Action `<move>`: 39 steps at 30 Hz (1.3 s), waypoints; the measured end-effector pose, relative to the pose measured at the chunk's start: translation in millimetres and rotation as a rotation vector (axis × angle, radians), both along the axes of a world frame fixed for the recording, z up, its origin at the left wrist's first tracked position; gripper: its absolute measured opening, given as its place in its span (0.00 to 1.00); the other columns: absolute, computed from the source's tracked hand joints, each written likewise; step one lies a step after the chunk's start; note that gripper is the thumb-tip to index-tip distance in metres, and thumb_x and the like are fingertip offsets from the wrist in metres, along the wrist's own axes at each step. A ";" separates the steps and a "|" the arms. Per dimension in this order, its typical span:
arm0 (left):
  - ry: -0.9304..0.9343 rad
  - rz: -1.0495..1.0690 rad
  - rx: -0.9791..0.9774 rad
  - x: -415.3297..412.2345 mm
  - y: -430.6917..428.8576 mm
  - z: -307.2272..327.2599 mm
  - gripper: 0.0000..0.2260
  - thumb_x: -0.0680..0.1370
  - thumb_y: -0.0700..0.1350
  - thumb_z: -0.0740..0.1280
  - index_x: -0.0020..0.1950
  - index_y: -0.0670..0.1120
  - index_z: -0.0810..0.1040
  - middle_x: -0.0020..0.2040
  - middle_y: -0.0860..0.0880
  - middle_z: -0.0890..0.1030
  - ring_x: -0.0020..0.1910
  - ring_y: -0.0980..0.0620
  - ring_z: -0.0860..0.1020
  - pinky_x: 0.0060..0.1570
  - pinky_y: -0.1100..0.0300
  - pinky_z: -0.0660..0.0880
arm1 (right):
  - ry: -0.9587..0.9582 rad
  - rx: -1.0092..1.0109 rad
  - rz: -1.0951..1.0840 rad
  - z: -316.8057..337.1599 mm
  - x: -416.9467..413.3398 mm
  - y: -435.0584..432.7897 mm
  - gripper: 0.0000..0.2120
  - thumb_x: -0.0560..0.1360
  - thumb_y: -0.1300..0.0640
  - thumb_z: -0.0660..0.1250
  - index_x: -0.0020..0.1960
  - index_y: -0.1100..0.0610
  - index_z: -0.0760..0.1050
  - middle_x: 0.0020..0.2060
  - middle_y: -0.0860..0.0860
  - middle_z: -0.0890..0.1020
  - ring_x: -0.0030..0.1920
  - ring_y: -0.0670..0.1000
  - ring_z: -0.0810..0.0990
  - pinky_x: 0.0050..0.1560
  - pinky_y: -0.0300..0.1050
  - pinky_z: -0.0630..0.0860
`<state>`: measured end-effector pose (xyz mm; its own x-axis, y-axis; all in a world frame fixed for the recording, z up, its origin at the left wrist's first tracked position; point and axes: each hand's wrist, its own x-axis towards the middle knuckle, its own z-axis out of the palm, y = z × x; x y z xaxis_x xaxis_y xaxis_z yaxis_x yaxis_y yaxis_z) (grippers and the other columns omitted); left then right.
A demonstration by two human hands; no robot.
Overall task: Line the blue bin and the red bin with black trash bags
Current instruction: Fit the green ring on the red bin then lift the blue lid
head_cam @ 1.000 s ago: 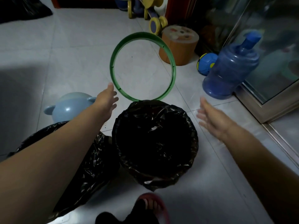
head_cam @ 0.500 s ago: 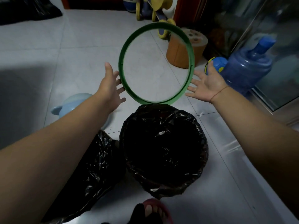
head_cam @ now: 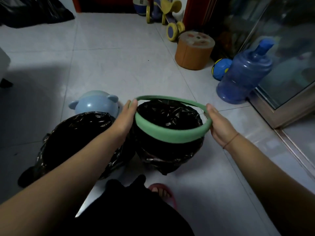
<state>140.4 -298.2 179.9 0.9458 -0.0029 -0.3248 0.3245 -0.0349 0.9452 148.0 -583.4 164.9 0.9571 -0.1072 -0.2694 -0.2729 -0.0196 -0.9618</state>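
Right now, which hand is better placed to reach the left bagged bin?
Left, probably: the left hand is beside that bagged bin, forearm over it; the right hand grips the green ring farther off.

Dim, bluish light, soft shadows left (wide-angle edges bowed).

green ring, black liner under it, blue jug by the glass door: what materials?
green ring: likely rigid plastic, matte; it holds its round shape though gripped only at two sides.
black liner: thin plastic film, glossy; crinkles with sharp glints.
blue jug: translucent plastic, glossy; bright highlights, ribbed wall.
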 end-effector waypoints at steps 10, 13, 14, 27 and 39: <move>-0.101 -0.088 0.477 -15.8 -13.8 -34.9 0.24 0.83 0.45 0.54 0.77 0.40 0.51 0.74 0.42 0.64 0.72 0.47 0.62 0.52 0.74 0.54 | 0.058 -0.134 0.071 -35.8 -30.8 5.4 0.27 0.82 0.55 0.53 0.77 0.48 0.45 0.76 0.49 0.57 0.74 0.48 0.57 0.70 0.41 0.56; -0.107 -0.073 0.504 -15.6 -19.3 -35.7 0.20 0.83 0.43 0.54 0.74 0.40 0.57 0.70 0.41 0.68 0.69 0.45 0.66 0.50 0.74 0.57 | 0.044 -0.191 0.074 -39.6 -27.8 3.6 0.28 0.82 0.54 0.53 0.77 0.48 0.44 0.76 0.50 0.56 0.74 0.50 0.57 0.73 0.45 0.57; -0.120 -0.067 0.502 -14.6 -20.0 -36.3 0.18 0.82 0.43 0.55 0.72 0.40 0.59 0.67 0.41 0.70 0.67 0.45 0.69 0.51 0.70 0.60 | 0.040 -0.213 0.080 -40.7 -27.0 3.2 0.27 0.82 0.53 0.53 0.77 0.47 0.44 0.76 0.51 0.56 0.74 0.51 0.58 0.73 0.47 0.57; -0.183 -0.077 0.715 45.5 96.0 48.7 0.28 0.80 0.55 0.57 0.75 0.41 0.61 0.74 0.43 0.65 0.72 0.47 0.65 0.69 0.60 0.58 | -0.293 -0.798 0.280 38.7 57.1 109.2 0.30 0.78 0.50 0.63 0.75 0.60 0.57 0.73 0.58 0.59 0.74 0.55 0.59 0.74 0.47 0.55; 0.166 0.094 0.688 101.6 313.7 -93.4 0.27 0.79 0.55 0.60 0.75 0.43 0.63 0.73 0.43 0.67 0.71 0.45 0.66 0.68 0.53 0.62 | -0.050 -0.846 0.708 -69.9 215.3 308.8 0.35 0.74 0.45 0.67 0.74 0.55 0.58 0.74 0.56 0.61 0.71 0.58 0.66 0.70 0.53 0.63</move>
<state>242.0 15.4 86.5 0.8696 0.3341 -0.3636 0.4936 -0.5702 0.6567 363.3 -274.7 95.0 0.8824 0.3382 -0.3272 0.0992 -0.8133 -0.5733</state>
